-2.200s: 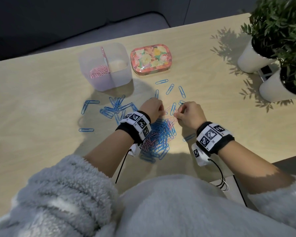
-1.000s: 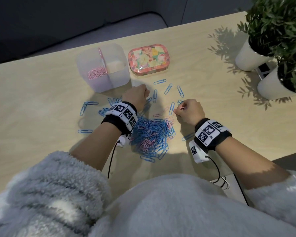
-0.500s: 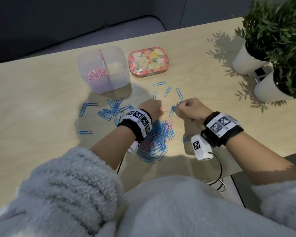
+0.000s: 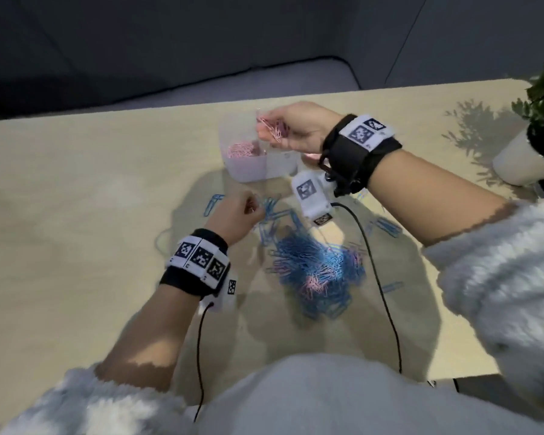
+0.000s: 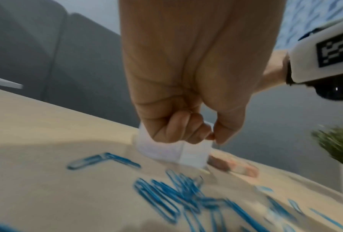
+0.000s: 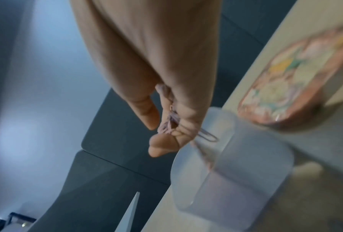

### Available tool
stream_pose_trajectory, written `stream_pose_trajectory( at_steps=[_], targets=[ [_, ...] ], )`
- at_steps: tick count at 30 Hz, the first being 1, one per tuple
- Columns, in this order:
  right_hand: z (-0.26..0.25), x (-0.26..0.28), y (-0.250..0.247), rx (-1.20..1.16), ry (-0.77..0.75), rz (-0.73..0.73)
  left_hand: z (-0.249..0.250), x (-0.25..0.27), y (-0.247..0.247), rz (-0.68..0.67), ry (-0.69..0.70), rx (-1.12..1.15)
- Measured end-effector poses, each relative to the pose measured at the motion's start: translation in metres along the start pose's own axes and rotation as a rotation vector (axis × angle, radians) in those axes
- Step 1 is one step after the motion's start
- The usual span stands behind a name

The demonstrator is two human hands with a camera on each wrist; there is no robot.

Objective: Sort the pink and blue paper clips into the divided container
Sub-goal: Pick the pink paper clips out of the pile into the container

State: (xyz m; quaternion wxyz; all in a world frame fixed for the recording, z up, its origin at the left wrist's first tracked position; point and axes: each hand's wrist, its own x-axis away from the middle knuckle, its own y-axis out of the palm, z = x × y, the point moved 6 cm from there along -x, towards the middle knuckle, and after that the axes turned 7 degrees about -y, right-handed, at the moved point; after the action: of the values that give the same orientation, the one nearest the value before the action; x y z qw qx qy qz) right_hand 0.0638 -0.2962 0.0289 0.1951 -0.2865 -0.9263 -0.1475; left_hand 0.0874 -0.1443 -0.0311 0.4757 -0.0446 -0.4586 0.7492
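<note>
The clear divided container [image 4: 248,171] stands at the table's far side, with pink clips [image 4: 242,149] in its left compartment. Just above its rim, my right hand [image 4: 264,130] pinches a bunch of pink paper clips [image 4: 272,127]; the right wrist view shows them in the curled fingers [image 6: 162,130] over the container [image 6: 236,180]. My left hand [image 4: 255,208] is curled low over the table beside loose blue clips [image 5: 166,193], and a bit of pink shows between its fingers. The mixed blue and pink pile [image 4: 314,268] lies nearer me.
A floral tin [image 6: 295,78] lies right of the container, hidden under my right wrist in the head view. A white plant pot [image 4: 522,161] stands at the far right. Loose blue clips [image 4: 387,226] lie around the pile, and a black cable [image 4: 374,262] crosses it.
My right hand has lifted from the pile and moved forward-left to above the container, carrying pink clips. My left hand has shifted a little left of the pile.
</note>
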Motion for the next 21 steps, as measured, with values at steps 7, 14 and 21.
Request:
stream_pose_trajectory(
  at_steps=[7,14,21],
  targets=[
    [0.007,-0.034,0.042,-0.096,0.073,0.035,-0.013,-0.007,-0.058,0.161,-0.049,0.004],
    [0.002,-0.025,0.017,-0.03,0.016,0.068,0.027,-0.049,-0.088,0.344,0.01,-0.129],
    [0.007,0.032,-0.038,0.041,-0.096,0.167,0.049,-0.084,-0.067,0.231,0.057,-0.353]
  ],
)
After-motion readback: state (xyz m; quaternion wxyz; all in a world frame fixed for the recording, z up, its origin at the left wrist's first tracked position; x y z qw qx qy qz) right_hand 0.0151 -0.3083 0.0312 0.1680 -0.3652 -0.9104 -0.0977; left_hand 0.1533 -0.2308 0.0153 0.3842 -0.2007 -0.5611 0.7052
